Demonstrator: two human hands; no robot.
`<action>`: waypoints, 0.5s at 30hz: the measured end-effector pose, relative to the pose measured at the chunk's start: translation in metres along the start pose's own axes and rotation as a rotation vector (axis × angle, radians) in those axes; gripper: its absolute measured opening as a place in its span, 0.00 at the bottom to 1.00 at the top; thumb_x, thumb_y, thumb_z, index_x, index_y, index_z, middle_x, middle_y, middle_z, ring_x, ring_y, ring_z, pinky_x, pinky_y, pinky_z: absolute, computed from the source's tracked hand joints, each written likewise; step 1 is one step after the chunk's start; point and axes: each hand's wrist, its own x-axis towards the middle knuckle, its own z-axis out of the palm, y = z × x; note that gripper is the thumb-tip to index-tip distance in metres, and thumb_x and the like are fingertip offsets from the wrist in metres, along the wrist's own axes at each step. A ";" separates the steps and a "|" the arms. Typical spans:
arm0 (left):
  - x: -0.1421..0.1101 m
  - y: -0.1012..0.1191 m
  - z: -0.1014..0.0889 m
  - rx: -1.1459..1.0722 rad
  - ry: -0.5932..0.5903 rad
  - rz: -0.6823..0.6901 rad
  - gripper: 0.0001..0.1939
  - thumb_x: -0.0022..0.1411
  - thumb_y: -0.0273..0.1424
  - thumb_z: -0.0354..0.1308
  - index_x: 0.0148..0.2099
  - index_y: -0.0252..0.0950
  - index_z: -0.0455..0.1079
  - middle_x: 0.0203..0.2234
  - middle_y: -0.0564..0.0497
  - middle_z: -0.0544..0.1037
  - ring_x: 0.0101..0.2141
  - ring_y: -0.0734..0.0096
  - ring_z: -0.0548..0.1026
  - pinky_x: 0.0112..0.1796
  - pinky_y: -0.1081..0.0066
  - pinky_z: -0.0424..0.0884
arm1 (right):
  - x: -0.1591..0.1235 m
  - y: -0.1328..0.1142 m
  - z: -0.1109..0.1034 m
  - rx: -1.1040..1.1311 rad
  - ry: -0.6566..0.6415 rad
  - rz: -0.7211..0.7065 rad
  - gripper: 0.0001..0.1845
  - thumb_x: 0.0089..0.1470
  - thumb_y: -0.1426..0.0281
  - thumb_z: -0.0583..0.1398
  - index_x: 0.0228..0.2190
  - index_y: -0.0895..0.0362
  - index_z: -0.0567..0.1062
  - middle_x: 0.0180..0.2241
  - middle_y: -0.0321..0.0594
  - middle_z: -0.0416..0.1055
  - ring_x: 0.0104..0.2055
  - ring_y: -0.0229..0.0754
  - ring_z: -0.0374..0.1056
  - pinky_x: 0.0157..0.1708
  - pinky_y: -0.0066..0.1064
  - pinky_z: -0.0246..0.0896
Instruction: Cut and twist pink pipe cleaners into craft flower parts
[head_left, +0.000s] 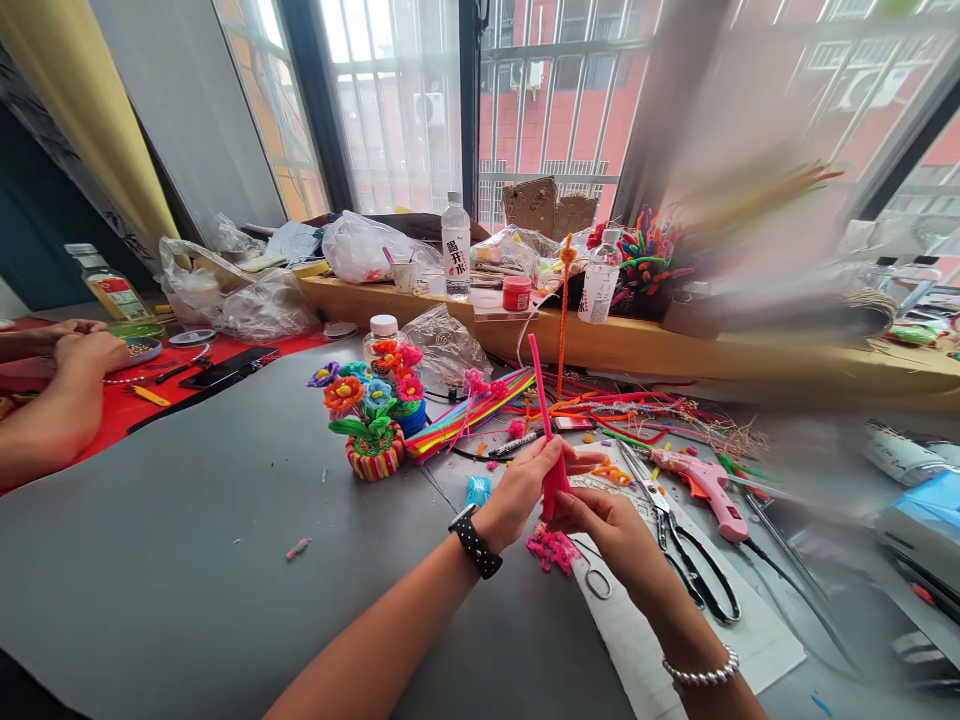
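Observation:
Upright between my hands is a bright pink pipe cleaner [541, 385], narrow at the top and broader lower down, where it may be folded or doubled. My left hand [521, 490], with a black watch on its wrist, closes around its middle. The thumb and fingers of my right hand [611, 525] pinch its lower end. Below them on the grey table lies a clump of pink fuzzy trimmings [553, 548]. Large black-handled scissors [679, 540] rest on a white board [637, 640] beside my right hand.
A pink glue gun [709, 490] lies right of the scissors. Left of my hands stand a pot of fuzzy flowers [373, 455] and a rainbow bundle of pipe cleaners [472, 415]. Bottles [455, 250] line the wooden ledge. Another person's hands [86, 350] are at far left. The right side is blurred.

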 end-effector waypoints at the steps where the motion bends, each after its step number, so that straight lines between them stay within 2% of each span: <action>1: 0.000 -0.001 0.000 0.028 -0.024 -0.029 0.16 0.52 0.43 0.53 0.32 0.34 0.60 0.31 0.46 0.74 0.32 0.69 0.72 0.37 0.69 0.63 | 0.000 0.000 -0.001 0.018 0.020 -0.012 0.15 0.46 0.60 0.58 0.25 0.59 0.77 0.23 0.39 0.73 0.27 0.40 0.69 0.31 0.29 0.64; 4: 0.000 -0.004 0.000 0.170 -0.065 -0.093 0.18 0.50 0.45 0.53 0.29 0.32 0.61 0.26 0.48 0.73 0.23 0.76 0.67 0.27 0.74 0.60 | -0.001 -0.002 -0.008 0.028 0.021 0.009 0.16 0.45 0.59 0.59 0.25 0.59 0.78 0.25 0.40 0.74 0.27 0.40 0.70 0.30 0.29 0.65; 7: 0.001 -0.004 -0.001 0.333 0.017 -0.029 0.21 0.50 0.47 0.51 0.23 0.32 0.58 0.21 0.51 0.70 0.21 0.79 0.62 0.25 0.75 0.58 | -0.001 -0.002 -0.021 -0.049 -0.027 0.132 0.20 0.42 0.55 0.59 0.23 0.60 0.79 0.22 0.42 0.73 0.25 0.41 0.70 0.26 0.29 0.64; 9: 0.001 -0.002 -0.002 0.369 0.027 0.009 0.21 0.51 0.48 0.49 0.22 0.33 0.56 0.21 0.51 0.70 0.23 0.77 0.64 0.28 0.74 0.60 | 0.000 -0.003 -0.031 -0.098 0.091 0.131 0.22 0.41 0.53 0.59 0.19 0.61 0.77 0.17 0.41 0.71 0.20 0.38 0.66 0.22 0.27 0.60; 11: 0.001 0.000 -0.003 0.373 -0.022 -0.017 0.22 0.50 0.49 0.49 0.23 0.33 0.56 0.22 0.50 0.70 0.25 0.75 0.67 0.30 0.72 0.62 | 0.001 -0.004 -0.037 -0.160 0.257 0.055 0.22 0.39 0.53 0.60 0.15 0.60 0.75 0.12 0.36 0.66 0.15 0.33 0.59 0.17 0.24 0.54; 13: 0.001 0.001 -0.003 0.392 -0.111 -0.119 0.23 0.49 0.50 0.48 0.23 0.33 0.56 0.20 0.50 0.70 0.23 0.74 0.68 0.28 0.71 0.63 | 0.001 -0.006 -0.038 -0.167 0.367 -0.017 0.20 0.38 0.54 0.61 0.17 0.59 0.74 0.11 0.31 0.61 0.14 0.31 0.53 0.15 0.23 0.48; 15: 0.000 -0.001 -0.003 0.443 -0.218 -0.256 0.23 0.49 0.51 0.48 0.24 0.33 0.56 0.16 0.53 0.67 0.18 0.78 0.65 0.23 0.73 0.60 | 0.000 -0.009 -0.034 -0.089 0.359 -0.032 0.18 0.37 0.55 0.62 0.24 0.58 0.75 0.12 0.29 0.59 0.15 0.30 0.51 0.14 0.22 0.45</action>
